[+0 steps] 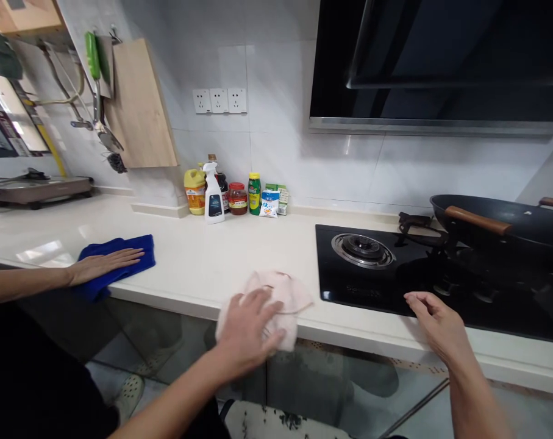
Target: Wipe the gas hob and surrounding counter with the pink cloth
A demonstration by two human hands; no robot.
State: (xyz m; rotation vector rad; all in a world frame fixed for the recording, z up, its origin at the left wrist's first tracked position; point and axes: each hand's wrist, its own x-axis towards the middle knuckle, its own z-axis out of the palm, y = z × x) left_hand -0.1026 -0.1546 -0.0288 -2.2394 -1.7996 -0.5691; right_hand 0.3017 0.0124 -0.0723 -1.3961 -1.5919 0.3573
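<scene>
My left hand (249, 329) is on a pale pink cloth (292, 292) at the counter's front edge, its fingers bent over the fabric. Part of the cloth hangs down past the edge, slightly blurred. My right hand (441, 326) hovers near the front of the black gas hob (349, 280), with fingers curled and thumb against the index finger; nothing shows between them. At the left, another person's hand (107, 265) lies flat on a folded blue cloth (143, 247) on the same counter.
Against the wall stand a white spray bottle (214, 198), a yellow jug (194, 192), a red-lidded jar (238, 199), a green bottle (255, 195) and small packets (269, 204). A wok (495, 213) sits on the hob's right side, below a black range hood (417, 61).
</scene>
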